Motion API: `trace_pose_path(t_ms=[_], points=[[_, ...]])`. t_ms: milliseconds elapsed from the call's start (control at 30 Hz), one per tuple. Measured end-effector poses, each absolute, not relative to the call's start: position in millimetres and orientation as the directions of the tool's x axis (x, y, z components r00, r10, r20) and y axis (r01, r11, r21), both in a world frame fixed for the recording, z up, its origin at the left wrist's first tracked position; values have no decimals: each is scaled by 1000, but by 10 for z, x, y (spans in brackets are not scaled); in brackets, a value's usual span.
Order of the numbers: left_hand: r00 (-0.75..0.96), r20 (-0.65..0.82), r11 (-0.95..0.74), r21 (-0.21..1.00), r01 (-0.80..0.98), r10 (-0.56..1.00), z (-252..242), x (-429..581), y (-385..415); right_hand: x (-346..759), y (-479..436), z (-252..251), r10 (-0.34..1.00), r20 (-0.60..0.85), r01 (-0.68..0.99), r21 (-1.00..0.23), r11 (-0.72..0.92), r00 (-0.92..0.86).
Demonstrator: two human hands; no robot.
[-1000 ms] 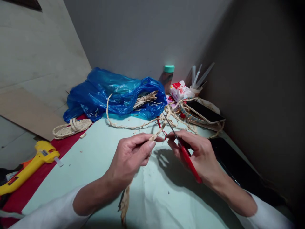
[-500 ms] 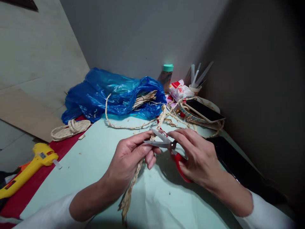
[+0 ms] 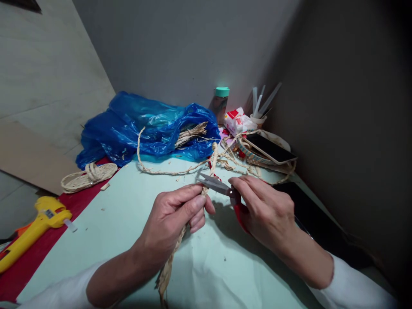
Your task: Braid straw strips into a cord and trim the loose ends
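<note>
A straw-coloured, braided plant-fibre cord [image 3: 176, 249] runs through the middle of the scene, above a desk spread with a pale green sheet [image 3: 106, 244]. The left hand [image 3: 180, 210], at 8 o'clock from the place where blades and braid cross, pinches it between thumb and index finger, other fingers curled beneath; a grip so near the blades probably keeps the soft fibre from swinging away. The frayed tail hangs towards 7 o'clock, and the braid's other part climbs to 12.

The right hand [image 3: 265, 208], at 4 o'clock and apart from the left, is wrapped around red-handled scissors with grey metal blades [image 3: 217, 185]. Their tips point to 10 across the cord, an angle that seems to suit a crosswise approach. The blades look nearly together; whether the braid lies between them cannot be told.

At 10 o'clock a crumpled blue plastic bag [image 3: 135, 124] lies with its mouth turned towards the desk's middle, perhaps so the tied bundle of dry fibre [image 3: 193, 134] inside is easy to reach. At 9, near the edge, rests a bulky yellow glue gun [image 3: 45, 214], likely there to leave the hands elbow room.
</note>
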State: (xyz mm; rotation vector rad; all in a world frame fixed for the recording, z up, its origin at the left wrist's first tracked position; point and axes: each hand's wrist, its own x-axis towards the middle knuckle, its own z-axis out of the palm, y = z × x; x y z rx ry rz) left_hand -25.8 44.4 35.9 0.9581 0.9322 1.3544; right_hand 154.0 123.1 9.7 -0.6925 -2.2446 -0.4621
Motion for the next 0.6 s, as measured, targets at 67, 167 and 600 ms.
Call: trace_pose_path(t_ms=[67, 167, 600], points=[[10, -8, 11, 933, -359, 1000, 366, -262, 454, 1538, 1224, 89, 358, 721, 602, 103, 792, -593], [25, -45, 51, 932, -360, 999, 375, -275, 480, 1537, 1223, 61, 392, 708, 567, 15, 823, -587], [-52, -98, 71, 922, -381, 994, 401, -301, 440, 1629, 1335, 127, 431, 751, 613, -43, 789, -501]])
